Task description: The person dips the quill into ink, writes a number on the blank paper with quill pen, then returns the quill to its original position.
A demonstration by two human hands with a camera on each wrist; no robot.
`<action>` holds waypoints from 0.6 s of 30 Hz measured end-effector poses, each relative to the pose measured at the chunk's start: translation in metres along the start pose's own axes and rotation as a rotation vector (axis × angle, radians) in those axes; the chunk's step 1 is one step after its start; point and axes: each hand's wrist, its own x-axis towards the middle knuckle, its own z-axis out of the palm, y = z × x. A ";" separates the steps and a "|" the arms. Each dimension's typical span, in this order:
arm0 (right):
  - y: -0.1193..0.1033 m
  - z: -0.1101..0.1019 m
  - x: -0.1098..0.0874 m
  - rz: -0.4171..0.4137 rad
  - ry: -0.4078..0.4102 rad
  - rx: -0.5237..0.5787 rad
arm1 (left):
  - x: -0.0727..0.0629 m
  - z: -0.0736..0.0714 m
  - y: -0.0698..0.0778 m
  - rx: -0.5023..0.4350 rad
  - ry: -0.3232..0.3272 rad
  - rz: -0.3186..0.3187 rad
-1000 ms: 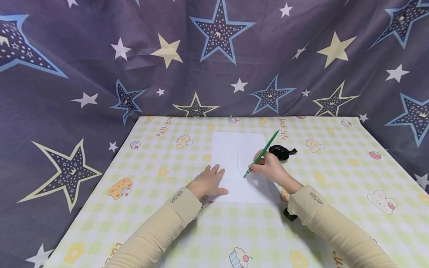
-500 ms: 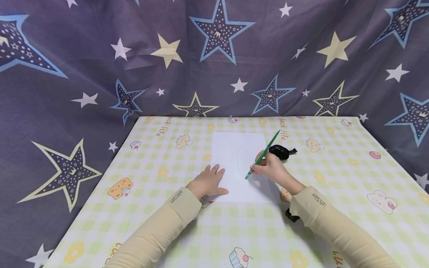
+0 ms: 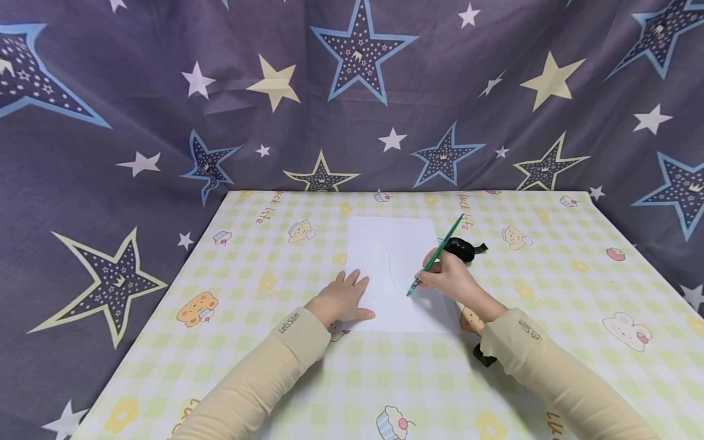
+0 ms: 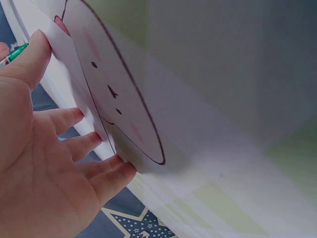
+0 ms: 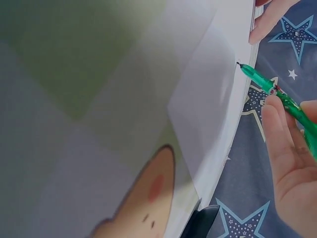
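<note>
A white sheet of paper [image 3: 371, 244] lies on the table, with a thin curved line drawn on it. My left hand [image 3: 342, 297] rests with spread fingers on the sheet's lower left edge; the left wrist view shows its fingertips [image 4: 121, 171] at that edge. My right hand [image 3: 450, 276] pinches a green pen [image 3: 443, 245] between thumb and fingers, slanted with its upper end leaning away to the right. In the right wrist view the pen's dark tip [image 5: 239, 63] meets the paper surface, at the lower end of the curve in the head view.
A shiny black rounded object [image 3: 462, 249] with a short tab lies just past my right hand, partly hidden by it. A small black piece [image 3: 484, 354] shows beneath the right sleeve. The checked tablecloth [image 3: 275, 379] reaches a starry curtain [image 3: 341, 122] behind.
My right hand and the pen have moved slightly right and toward me, and the curved line has grown longer at its lower end. The left hand and the paper stay put.
</note>
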 end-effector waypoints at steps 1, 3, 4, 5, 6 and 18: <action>-0.003 0.000 -0.002 0.003 -0.003 0.005 | 0.000 0.000 0.000 -0.002 0.000 0.000; -0.009 -0.001 -0.004 0.006 -0.008 0.014 | 0.000 0.000 0.000 -0.003 0.000 0.000; -0.010 -0.001 -0.005 0.008 -0.011 0.018 | 0.000 0.000 0.000 -0.004 0.000 0.000; -0.010 -0.001 -0.005 0.010 -0.012 0.019 | 0.000 0.000 0.000 -0.005 0.000 0.000; -0.008 -0.002 -0.005 0.012 -0.012 0.018 | 0.000 0.000 0.000 -0.005 0.000 0.000; 0.012 -0.003 0.001 0.006 0.016 -0.019 | 0.002 0.001 -0.001 -0.009 0.000 0.003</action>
